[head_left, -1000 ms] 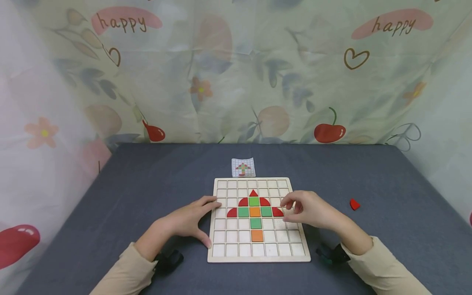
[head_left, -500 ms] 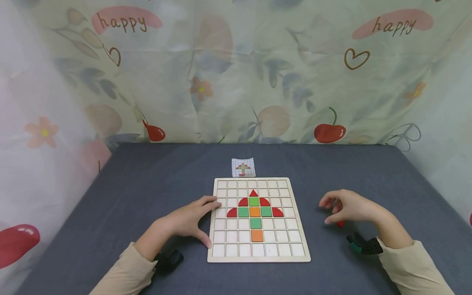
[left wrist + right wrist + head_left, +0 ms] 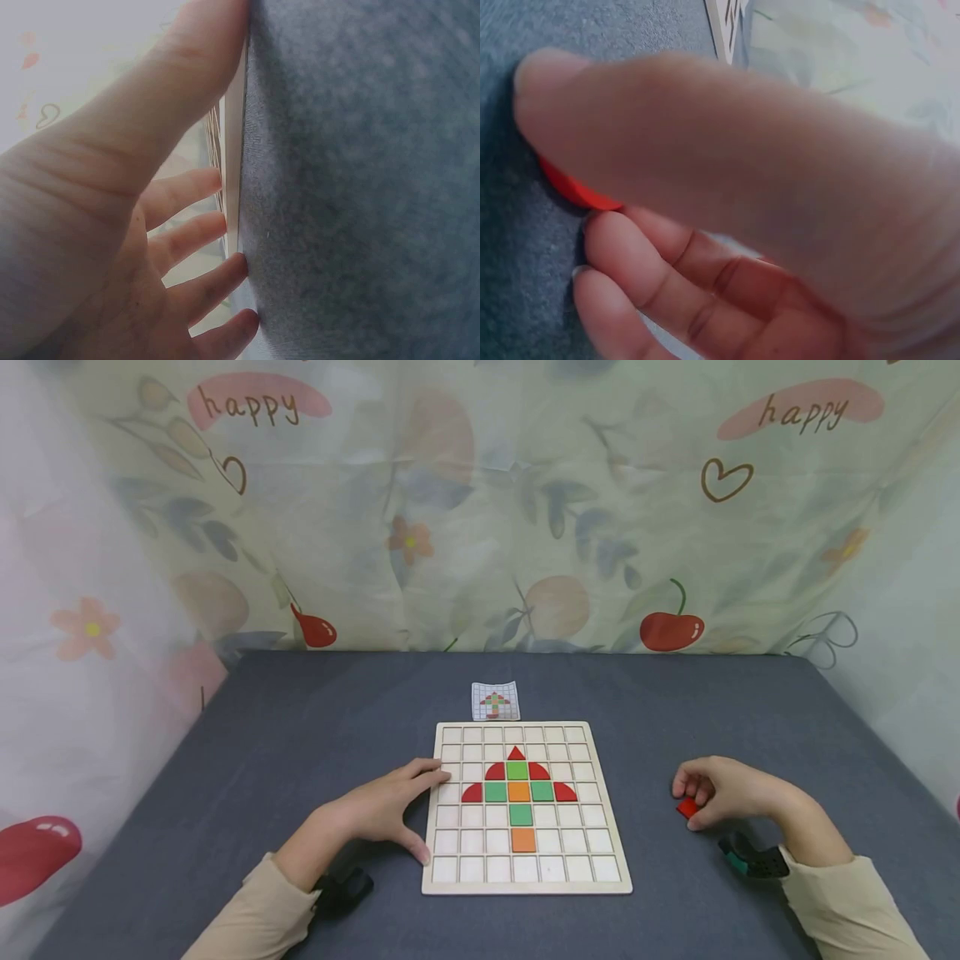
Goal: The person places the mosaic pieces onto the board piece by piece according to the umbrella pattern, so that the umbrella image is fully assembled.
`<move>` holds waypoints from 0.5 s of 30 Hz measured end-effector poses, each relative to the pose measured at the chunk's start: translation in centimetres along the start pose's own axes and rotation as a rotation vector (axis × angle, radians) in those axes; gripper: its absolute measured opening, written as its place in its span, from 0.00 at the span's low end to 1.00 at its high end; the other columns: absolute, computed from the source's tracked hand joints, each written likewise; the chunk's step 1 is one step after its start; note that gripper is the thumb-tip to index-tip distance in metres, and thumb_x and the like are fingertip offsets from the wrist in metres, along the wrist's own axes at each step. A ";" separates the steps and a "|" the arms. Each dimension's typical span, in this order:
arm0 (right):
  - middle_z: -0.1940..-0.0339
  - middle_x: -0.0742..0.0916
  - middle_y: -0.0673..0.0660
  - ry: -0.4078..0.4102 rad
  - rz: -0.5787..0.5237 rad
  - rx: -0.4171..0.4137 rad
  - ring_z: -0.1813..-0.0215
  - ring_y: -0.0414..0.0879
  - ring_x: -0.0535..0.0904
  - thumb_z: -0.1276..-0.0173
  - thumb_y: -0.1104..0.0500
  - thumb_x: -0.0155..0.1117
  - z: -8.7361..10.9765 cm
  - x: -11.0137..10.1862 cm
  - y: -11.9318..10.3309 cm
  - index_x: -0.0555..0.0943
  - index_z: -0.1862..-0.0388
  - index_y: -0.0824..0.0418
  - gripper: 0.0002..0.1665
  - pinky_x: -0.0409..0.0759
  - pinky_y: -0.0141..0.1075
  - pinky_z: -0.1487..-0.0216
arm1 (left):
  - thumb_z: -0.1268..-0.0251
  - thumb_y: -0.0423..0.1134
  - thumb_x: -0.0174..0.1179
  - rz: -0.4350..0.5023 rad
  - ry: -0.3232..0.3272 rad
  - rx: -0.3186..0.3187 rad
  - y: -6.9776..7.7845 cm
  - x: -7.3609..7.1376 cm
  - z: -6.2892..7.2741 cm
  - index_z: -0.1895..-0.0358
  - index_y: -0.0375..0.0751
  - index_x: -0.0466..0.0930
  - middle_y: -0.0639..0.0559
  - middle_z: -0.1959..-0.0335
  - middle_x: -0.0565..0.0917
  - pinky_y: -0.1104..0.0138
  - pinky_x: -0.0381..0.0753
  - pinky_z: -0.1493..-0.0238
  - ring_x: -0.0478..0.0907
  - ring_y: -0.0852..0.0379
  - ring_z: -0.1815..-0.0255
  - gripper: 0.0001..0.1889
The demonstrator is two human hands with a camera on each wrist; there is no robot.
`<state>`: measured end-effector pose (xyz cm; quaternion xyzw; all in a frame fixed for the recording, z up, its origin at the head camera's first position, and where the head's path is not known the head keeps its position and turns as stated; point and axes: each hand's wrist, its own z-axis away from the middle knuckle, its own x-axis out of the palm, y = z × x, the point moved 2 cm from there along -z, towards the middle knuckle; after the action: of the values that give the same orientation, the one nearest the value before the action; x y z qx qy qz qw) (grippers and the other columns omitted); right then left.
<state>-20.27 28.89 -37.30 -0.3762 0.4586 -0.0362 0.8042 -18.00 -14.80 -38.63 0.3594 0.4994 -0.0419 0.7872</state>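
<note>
A pale wooden grid board lies flat on the table. My left hand steadies its left edge, the fingers spread with tips over the rim and the thumb lower down. In the left wrist view, several fingertips touch the board's side. Right of the board, my right hand pinches a small red quarter-circle tile at the tabletop between thumb and fingers. The thumb covers much of that red tile in the right wrist view. Green, orange and red tiles form an arrow-like figure on the board.
A small pattern card lies just behind the board, showing a similar coloured figure on a grid. Dark grey cloth covers the table. A printed curtain hangs behind it.
My right hand has moved from the board's right edge out to the red tile and now pinches it. That tile lies nearer the board than before. My left hand has stayed in place.
</note>
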 end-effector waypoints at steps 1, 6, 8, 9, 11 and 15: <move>0.72 0.77 0.51 0.006 0.008 -0.005 0.72 0.33 0.69 0.53 0.60 0.74 0.0 0.0 0.0 0.76 0.65 0.64 0.19 0.71 0.29 0.71 | 0.64 0.58 0.73 0.000 -0.001 -0.001 0.0 0.0 0.0 0.29 0.40 0.56 0.43 0.28 0.56 0.49 0.65 0.36 0.58 0.45 0.31 0.55; 0.75 0.77 0.49 0.029 0.040 -0.031 0.74 0.31 0.69 0.53 0.61 0.74 -0.2 0.1 -0.2 0.76 0.68 0.63 0.16 0.71 0.29 0.73 | 0.64 0.58 0.73 -0.002 0.000 -0.002 -0.1 0.0 0.0 0.29 0.40 0.56 0.43 0.28 0.56 0.49 0.65 0.36 0.58 0.45 0.30 0.55; 0.76 0.77 0.49 0.037 0.045 -0.027 0.75 0.31 0.69 0.53 0.60 0.74 -0.2 0.1 -0.2 0.77 0.68 0.62 0.16 0.71 0.29 0.73 | 0.64 0.58 0.73 -0.003 0.001 -0.001 -0.1 0.0 0.0 0.29 0.40 0.56 0.43 0.28 0.56 0.50 0.65 0.36 0.58 0.45 0.30 0.56; 0.76 0.77 0.48 0.042 0.048 -0.027 0.75 0.31 0.70 0.53 0.60 0.74 -0.3 0.1 -0.2 0.77 0.68 0.62 0.16 0.71 0.28 0.73 | 0.64 0.58 0.73 -0.003 0.001 0.000 -0.1 0.0 0.0 0.29 0.40 0.56 0.43 0.28 0.56 0.49 0.65 0.36 0.58 0.45 0.30 0.56; 0.76 0.77 0.48 0.057 0.054 -0.035 0.75 0.31 0.70 0.52 0.59 0.73 -0.3 0.1 -0.3 0.77 0.69 0.62 0.15 0.72 0.28 0.73 | 0.64 0.58 0.73 -0.002 0.001 0.000 -0.1 0.0 0.0 0.29 0.40 0.56 0.43 0.28 0.56 0.49 0.65 0.36 0.58 0.44 0.30 0.56; 0.75 0.78 0.48 0.096 0.059 -0.056 0.74 0.30 0.72 0.50 0.59 0.72 -0.3 0.1 -0.7 0.77 0.69 0.61 0.14 0.73 0.28 0.72 | 0.64 0.58 0.73 0.000 0.000 -0.003 -0.1 0.0 0.0 0.29 0.40 0.56 0.43 0.28 0.56 0.49 0.65 0.36 0.58 0.44 0.30 0.56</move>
<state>-20.27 28.20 -37.01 -0.3824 0.5085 -0.0175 0.7713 -18.01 -14.86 -38.66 0.3583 0.4995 -0.0412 0.7877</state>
